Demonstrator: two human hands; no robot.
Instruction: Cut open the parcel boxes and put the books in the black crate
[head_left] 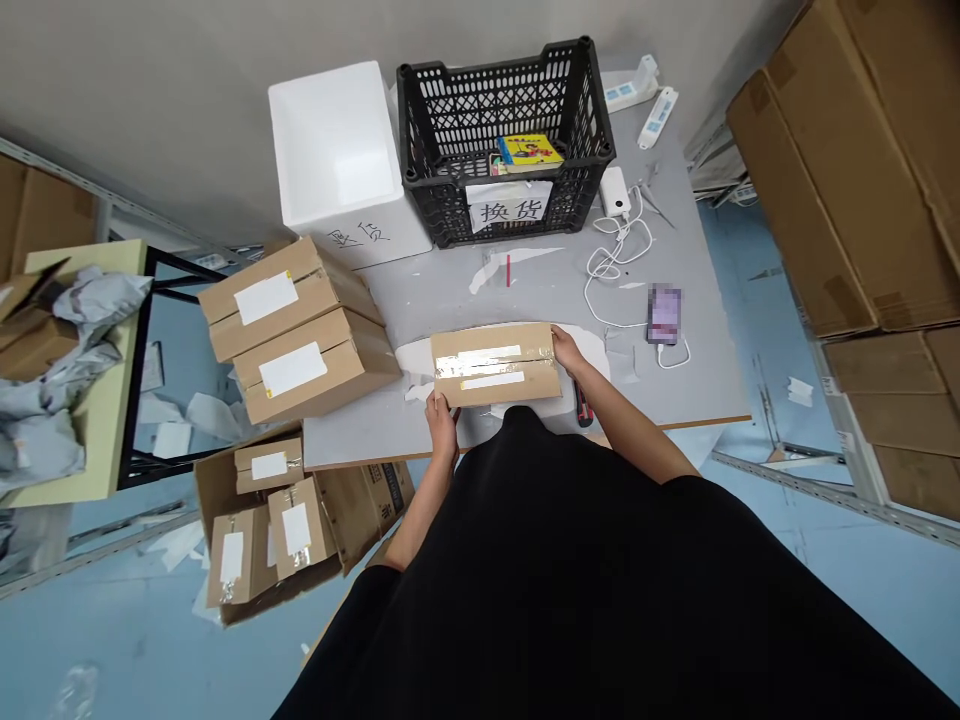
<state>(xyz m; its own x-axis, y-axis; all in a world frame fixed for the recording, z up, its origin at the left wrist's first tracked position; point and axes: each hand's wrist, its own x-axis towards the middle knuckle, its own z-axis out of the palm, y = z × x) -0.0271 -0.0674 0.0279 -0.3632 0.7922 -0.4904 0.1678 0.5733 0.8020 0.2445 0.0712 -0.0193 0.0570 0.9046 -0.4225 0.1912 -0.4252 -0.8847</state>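
Observation:
A long brown cardboard box point(495, 364) with clear tape and white label strips lies level near the front edge of the grey table point(435, 290). My left hand point(442, 425) grips its lower left corner, with the thumb at the near side. At the upper right corner, my right hand point(566, 352) holds the box's end, fingers partly hidden behind it. A red and black tool point(583, 408) lies just right of the box, below my right wrist. Something white and flat point(596, 350) shows beneath the box.
Two labelled cartons point(300, 330) are stacked at the left. Behind stand a white foam box point(341, 150) and a black crate point(502, 100) holding books. A phone point(664, 314) with a white cable is at the right. An open carton point(330, 510) of boxes sits lower left.

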